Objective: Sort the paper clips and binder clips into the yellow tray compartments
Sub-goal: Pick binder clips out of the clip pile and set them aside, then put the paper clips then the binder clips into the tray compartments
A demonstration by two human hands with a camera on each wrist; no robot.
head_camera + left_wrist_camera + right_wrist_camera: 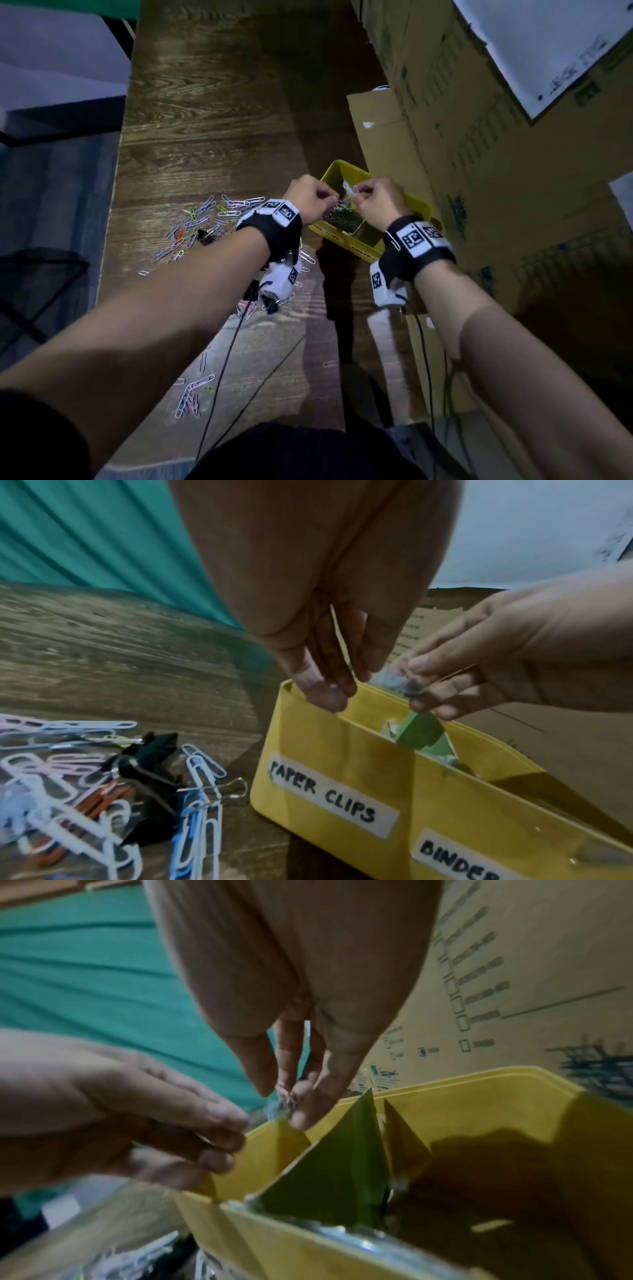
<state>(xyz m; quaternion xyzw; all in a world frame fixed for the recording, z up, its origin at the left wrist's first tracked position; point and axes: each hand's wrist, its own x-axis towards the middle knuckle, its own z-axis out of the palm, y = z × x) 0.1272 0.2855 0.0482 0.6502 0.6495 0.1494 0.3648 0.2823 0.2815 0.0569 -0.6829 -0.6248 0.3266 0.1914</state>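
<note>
The yellow tray [346, 239] stands at the table's right, labelled "PAPER CLIPS" [329, 798] and "BINDER" on its front wall [445, 818]. A green card [335, 1167] stands inside it as a divider. Both hands hover over the tray's near-left compartment, fingertips almost touching. My right hand [359, 194] pinches a small bunch of pale paper clips [388, 680], also seen in the right wrist view [276, 1110]. My left hand [330, 199] has thumb and fingers pressed together at the same bunch. Loose coloured paper clips [205, 219] and a black binder clip [147, 764] lie left of the tray.
Tall cardboard boxes [479, 144] crowd the tray's right side and back. More clips lie near my body [191, 397], and another binder clip [270, 306] sits under my left wrist. Black cables [222, 370] cross the wooden table [212, 120], whose left edge drops off.
</note>
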